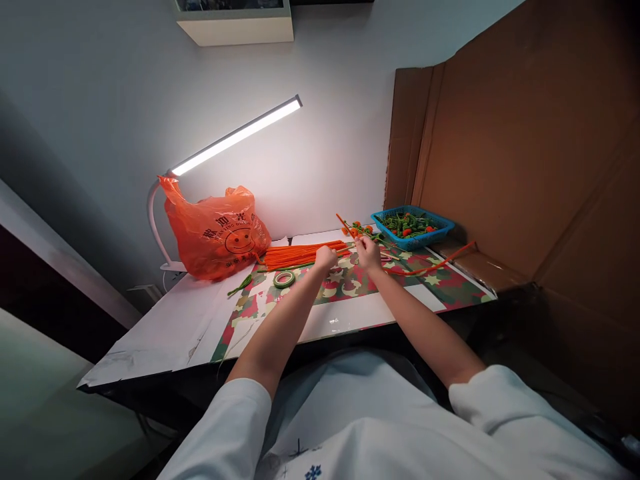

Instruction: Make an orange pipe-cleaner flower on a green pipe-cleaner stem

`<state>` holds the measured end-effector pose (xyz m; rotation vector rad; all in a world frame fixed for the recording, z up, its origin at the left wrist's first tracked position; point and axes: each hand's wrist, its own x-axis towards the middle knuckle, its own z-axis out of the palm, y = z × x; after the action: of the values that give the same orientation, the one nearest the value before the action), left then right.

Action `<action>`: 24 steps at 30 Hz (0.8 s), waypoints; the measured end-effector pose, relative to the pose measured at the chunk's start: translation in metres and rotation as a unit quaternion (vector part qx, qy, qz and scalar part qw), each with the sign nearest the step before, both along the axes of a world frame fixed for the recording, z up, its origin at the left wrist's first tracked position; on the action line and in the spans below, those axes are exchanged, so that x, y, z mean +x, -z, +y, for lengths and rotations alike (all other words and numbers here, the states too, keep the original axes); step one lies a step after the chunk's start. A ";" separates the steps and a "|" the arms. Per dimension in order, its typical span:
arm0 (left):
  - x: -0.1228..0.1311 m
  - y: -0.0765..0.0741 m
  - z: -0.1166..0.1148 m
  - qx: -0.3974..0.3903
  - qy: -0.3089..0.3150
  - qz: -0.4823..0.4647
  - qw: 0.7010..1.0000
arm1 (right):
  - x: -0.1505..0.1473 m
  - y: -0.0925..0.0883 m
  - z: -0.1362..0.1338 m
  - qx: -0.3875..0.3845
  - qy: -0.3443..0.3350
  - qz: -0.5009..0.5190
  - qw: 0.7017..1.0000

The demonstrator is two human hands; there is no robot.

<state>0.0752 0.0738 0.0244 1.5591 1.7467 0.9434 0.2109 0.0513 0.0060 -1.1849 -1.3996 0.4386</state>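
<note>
While the orange stems (pixel 300 254) are lying bundled near the left hand (pixel 326 257), both hands are closing on a flower sprig (pixel 359 232); the right hand (pixel 369 251) is pinching it above the patterned mat (pixel 440 283).

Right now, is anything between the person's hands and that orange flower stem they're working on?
Nothing visible: the left hand and right hand both already touch the flower stem. The tape roll lies nearer the person, off to the left.

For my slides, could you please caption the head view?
Both hands, left hand and right hand, work a thin orange-flowered stem beside fuzzy orange wire bundle.
</note>
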 end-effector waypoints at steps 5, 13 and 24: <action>-0.029 -0.011 -0.003 -0.019 0.013 -0.238 0.971 | -0.009 0.007 -0.003 -0.014 -0.111 -0.092 0.989; -0.044 0.004 -0.030 -0.076 0.051 -0.467 0.879 | -0.014 0.010 -0.006 -0.056 -0.096 -0.163 0.980; -0.051 0.021 -0.032 -0.077 0.026 -0.577 0.813 | -0.013 0.006 -0.011 -0.072 -0.123 -0.183 0.973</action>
<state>0.0238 0.0415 0.0035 0.5981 0.8362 1.2803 0.1979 0.0403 0.0000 -1.2570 -1.8727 0.5192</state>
